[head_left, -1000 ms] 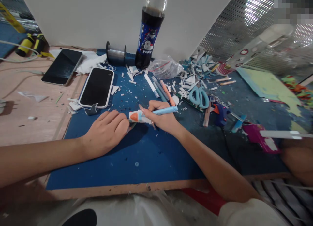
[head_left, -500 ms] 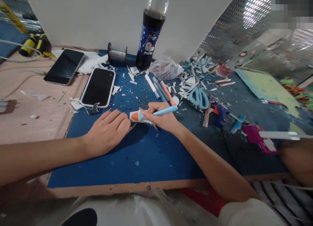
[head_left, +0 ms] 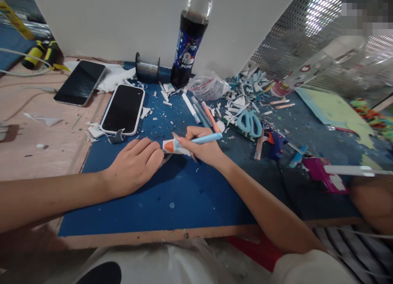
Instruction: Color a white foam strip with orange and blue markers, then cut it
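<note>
My right hand (head_left: 203, 147) is closed around a light blue marker (head_left: 207, 138), its tip end low over a small white piece (head_left: 169, 146) with orange and blue colouring. Fingers curled, my left hand (head_left: 138, 163) grips the left end of that piece and hides part of it. The piece is just above the blue mat (head_left: 147, 214); whether it touches the mat I cannot tell. Beyond my hands lie a white marker (head_left: 190, 108), a grey one and an orange marker (head_left: 211, 116).
Left of the markers are a white-cased phone (head_left: 123, 109) and a dark tablet (head_left: 80, 82). A Pepsi bottle (head_left: 188, 46) stands at the back beside a spool (head_left: 147, 68). Scraps, blue scissors (head_left: 250, 122) and a glue gun (head_left: 278, 145) lie to the right, near another person's arm (head_left: 371, 200).
My right hand and the light blue marker have shifted very slightly over the piece. My left hand stays in place, and the things around look unmoved.
</note>
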Demonstrator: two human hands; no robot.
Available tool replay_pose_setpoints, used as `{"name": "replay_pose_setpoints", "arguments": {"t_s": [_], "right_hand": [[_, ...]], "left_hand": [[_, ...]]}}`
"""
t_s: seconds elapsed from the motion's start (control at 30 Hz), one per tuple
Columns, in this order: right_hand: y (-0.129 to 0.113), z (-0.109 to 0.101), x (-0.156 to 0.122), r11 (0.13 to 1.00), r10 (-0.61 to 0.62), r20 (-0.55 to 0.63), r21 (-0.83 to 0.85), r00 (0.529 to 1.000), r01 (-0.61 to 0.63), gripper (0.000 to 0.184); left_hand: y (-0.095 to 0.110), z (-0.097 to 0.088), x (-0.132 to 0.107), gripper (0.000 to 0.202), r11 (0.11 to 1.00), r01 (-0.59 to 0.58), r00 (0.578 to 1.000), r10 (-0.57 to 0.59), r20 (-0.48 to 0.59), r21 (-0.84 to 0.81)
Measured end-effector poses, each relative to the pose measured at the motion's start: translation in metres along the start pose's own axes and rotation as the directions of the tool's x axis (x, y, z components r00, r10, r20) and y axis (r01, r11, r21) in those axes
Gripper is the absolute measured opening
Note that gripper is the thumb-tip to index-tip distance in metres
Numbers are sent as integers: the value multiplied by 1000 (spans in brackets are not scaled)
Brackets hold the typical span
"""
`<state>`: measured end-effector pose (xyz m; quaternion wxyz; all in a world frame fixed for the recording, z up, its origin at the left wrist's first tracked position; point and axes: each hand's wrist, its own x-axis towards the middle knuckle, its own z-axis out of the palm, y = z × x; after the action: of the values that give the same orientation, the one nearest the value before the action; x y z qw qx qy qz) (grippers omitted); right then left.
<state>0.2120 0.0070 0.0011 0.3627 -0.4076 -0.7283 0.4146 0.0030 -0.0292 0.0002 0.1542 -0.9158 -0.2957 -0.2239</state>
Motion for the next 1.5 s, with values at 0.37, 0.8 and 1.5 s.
{"name": "replay_pose_setpoints", "arguments": {"t_s": [0.37, 0.8, 1.5], "right_hand": [[-5, 2, 0, 999, -20, 31, -41, 999, 21, 42], [-4, 2, -1, 999, -18, 17, -40, 1000, 18, 42], [0, 1, -2, 1000, 15, -70, -3, 997, -15, 37]], "left_hand": [[0, 1, -1, 17, 1000, 3, 1000, -3, 14, -2], [0, -1, 1, 17, 1000, 1, 1000, -1, -4, -7], [0, 0, 0, 18, 1000, -3, 1000, 3, -1, 3]]}}
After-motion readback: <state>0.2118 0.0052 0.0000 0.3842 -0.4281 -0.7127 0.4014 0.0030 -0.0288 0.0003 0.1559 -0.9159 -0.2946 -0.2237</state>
